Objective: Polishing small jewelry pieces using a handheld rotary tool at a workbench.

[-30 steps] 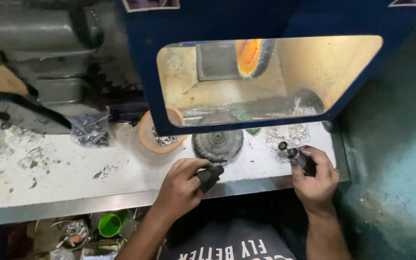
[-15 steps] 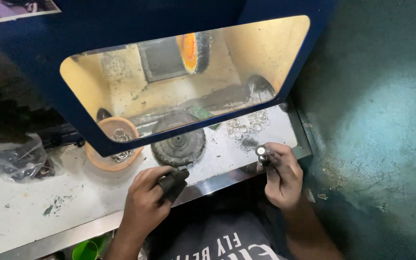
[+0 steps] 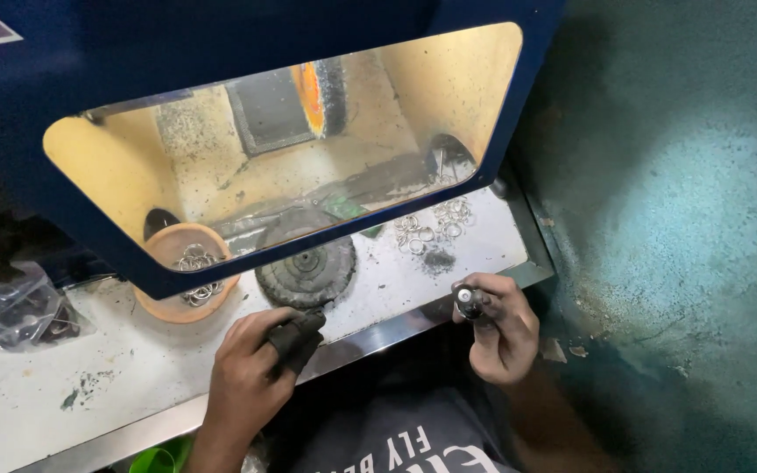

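My left hand (image 3: 251,372) rests at the front edge of the white bench (image 3: 63,385), its fingertips wrapped in dark finger guards (image 3: 295,337), close to a dark buffing wheel (image 3: 306,267) lying flat. My right hand (image 3: 499,328) holds a small dark tool with a metal ring on its tip (image 3: 469,302) just off the bench's right front corner. An orange bowl (image 3: 187,280) with several metal rings stands left of the dark wheel. Loose metal rings (image 3: 435,223) lie on the bench behind my right hand.
A blue polishing hood (image 3: 221,52) with a yellow-lit opening stands over the bench; an orange-edged polishing wheel (image 3: 321,96) hangs inside. A clear plastic bag (image 3: 10,307) lies at left. A teal wall (image 3: 685,219) is at right. A green cup (image 3: 155,460) sits below the bench.
The view has swung right and closer to the hood. Both hands stay at the bench's front edge; the right hand keeps the ring tool, raised slightly.
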